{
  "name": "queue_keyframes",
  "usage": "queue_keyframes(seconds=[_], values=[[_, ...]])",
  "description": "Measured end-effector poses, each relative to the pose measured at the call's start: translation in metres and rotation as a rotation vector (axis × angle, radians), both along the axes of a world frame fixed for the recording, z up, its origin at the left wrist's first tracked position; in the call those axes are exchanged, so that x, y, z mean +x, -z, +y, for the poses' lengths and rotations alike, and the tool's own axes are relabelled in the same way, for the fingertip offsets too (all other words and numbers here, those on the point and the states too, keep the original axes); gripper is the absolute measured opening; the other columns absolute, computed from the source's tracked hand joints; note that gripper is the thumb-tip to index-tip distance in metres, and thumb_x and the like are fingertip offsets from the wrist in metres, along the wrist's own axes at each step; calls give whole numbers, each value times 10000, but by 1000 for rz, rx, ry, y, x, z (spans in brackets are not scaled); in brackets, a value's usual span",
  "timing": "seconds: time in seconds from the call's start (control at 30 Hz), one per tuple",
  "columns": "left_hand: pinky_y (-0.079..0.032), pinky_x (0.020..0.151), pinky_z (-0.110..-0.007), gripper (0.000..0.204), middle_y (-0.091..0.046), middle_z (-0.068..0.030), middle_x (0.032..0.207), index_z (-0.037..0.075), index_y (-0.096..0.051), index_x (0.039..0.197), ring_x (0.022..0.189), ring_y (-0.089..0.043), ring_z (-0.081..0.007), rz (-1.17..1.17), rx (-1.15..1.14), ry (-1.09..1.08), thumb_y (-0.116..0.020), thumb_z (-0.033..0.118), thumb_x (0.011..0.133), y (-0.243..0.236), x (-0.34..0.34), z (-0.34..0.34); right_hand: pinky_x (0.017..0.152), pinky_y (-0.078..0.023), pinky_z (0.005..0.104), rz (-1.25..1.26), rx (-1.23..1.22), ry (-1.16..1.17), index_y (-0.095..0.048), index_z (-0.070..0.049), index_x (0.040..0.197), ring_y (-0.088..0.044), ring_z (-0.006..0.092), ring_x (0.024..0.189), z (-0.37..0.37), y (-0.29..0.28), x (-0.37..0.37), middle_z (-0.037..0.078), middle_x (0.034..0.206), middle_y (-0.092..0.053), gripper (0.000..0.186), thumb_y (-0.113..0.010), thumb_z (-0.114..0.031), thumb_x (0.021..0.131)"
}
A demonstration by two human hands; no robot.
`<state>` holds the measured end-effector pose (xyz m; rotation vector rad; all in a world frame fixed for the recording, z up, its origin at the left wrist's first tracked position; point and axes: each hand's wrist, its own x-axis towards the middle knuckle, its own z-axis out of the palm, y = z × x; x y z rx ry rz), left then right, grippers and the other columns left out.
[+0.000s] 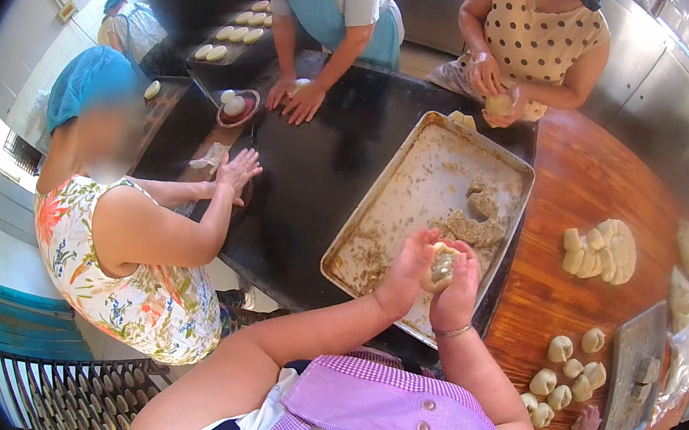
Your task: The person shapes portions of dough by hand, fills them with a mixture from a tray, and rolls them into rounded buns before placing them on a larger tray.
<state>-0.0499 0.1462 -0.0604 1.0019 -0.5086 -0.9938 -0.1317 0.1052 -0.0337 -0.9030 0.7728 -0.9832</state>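
Both of my hands cup one pale dough piece (pixel 442 267) with grey-brown filling showing in its open top. My left hand (pixel 409 269) wraps its left side, and my right hand (pixel 460 289), with a thin bangle at the wrist, wraps its right side. The hands hover over the near end of a large metal tray (pixel 382 192) that holds clumps of the same crumbly filling (pixel 476 224).
Three other people work around the dark table (pixel 316 168): one at the left pressing dough, one at the far side, one at the far right holding a dough ball (pixel 498 105). Dough pieces (pixel 601 250) and filled balls (pixel 564 374) lie on the wooden top at right. Trays of flat rounds (pixel 243 28) sit far left.
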Motion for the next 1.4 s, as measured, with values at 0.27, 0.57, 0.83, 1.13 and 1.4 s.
queue_keyframes(seconds=[0.27,0.57,0.83,1.13,1.4], values=[[-475,888,-276,270,-606,-52,1102,45,-564,1189,988,-570,-125,-36,11,-119,-465,225,1013,-14,-15,28,866,-463,271,333,-481,-48,-477,-32,1217,-548,129,977,23,15,-4,57,1103,-572,330,-565,-225,964],[-495,851,-269,210,-631,-66,1048,19,-597,1129,944,-589,-129,-224,-6,-243,-511,153,992,8,-42,36,877,-486,273,170,-292,36,-605,-7,1148,-602,152,972,44,24,-15,83,1077,-648,245,-540,-169,975],[-502,817,-307,386,-640,-73,966,28,-612,1046,889,-608,-162,359,124,52,-447,375,1013,-46,14,9,1045,-381,331,-85,-205,-456,-349,-12,1429,-491,206,1216,-6,-15,-32,121,1337,-497,654,-559,-409,954],[-430,971,-332,451,-537,-105,1217,23,-627,995,1136,-515,-188,-13,94,27,-438,432,1005,-38,14,0,1015,-388,329,39,-462,-185,-336,-26,1434,-494,196,1182,8,18,-10,120,1300,-511,614,-520,-390,976],[-358,1054,-334,754,-423,-103,1379,31,-314,1427,1262,-427,-197,-427,-18,392,-641,450,892,-33,37,29,1010,-392,332,-108,-152,-322,-372,-24,1392,-462,180,1202,18,7,-18,93,1310,-471,543,-400,-416,1017]])
